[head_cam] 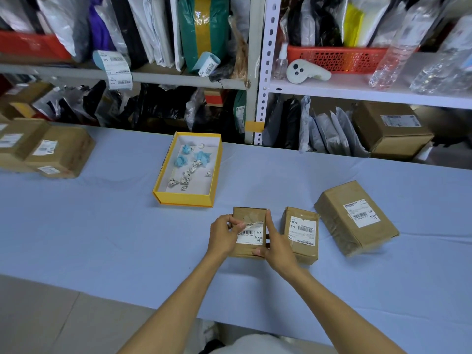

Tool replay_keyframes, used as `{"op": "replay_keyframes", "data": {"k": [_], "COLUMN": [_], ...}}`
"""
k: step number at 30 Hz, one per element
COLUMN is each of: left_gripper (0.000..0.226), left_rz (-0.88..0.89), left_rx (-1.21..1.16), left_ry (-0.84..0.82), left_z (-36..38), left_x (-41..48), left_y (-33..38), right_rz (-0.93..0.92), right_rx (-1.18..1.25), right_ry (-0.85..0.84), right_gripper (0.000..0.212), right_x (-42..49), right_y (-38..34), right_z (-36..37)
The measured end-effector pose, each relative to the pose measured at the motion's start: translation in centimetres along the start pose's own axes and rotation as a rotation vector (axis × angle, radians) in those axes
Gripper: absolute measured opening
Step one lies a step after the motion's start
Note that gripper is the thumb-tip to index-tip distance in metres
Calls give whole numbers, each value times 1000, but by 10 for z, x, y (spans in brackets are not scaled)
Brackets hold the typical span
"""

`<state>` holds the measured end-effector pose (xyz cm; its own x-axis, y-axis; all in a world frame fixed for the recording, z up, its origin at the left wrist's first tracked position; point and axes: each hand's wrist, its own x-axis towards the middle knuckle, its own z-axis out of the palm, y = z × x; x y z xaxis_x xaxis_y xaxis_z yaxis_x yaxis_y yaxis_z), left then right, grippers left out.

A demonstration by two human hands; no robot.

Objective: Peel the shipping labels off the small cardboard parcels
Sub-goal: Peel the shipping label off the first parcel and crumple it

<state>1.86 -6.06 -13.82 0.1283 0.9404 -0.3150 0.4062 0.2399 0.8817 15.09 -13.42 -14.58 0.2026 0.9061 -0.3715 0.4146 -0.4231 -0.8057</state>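
A small cardboard parcel (249, 213) lies flat on the blue-covered worktop (102, 226), near the front edge and directly before the person. Its shipping label (251, 237) is partly lifted. The far edge is torn and raised off the cardboard, while the barcode portion lies flat on the box. The left hand (224, 235) sits at the parcel's left side, and its grip pinches the raised far-left corner of the label between thumb and fingertips. The right hand (277, 245) steadies the parcel from the right. Its grip grasps the box, with the index finger laid along the right edge and the thumb on the near part of the top face. The label lies between the two hands. Just beside it to the right is a second small parcel (304, 251) with its label whole. Further right is a larger parcel (337, 221), also labelled. Beyond the hands, a yellow tray (186, 200) holds crumpled label scraps (184, 180) and blue wads (180, 160). Stacked parcels (58, 154) stand at the far left of the worktop.
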Motion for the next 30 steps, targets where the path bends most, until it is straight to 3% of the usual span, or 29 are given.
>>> {"op": "replay_keyframes", "data": {"k": [30], "left_gripper": [12], "left_rz": [-20], "left_rx": [-62], "left_ry": [-33], "left_z": [-5], "left_x": [-5], "left_y": [3], "right_rz": [-6], "right_rx": [-37], "right_ry": [-10], "right_gripper": [112], "right_x": [3], "right_y": [-2], "right_z": [-6]}}
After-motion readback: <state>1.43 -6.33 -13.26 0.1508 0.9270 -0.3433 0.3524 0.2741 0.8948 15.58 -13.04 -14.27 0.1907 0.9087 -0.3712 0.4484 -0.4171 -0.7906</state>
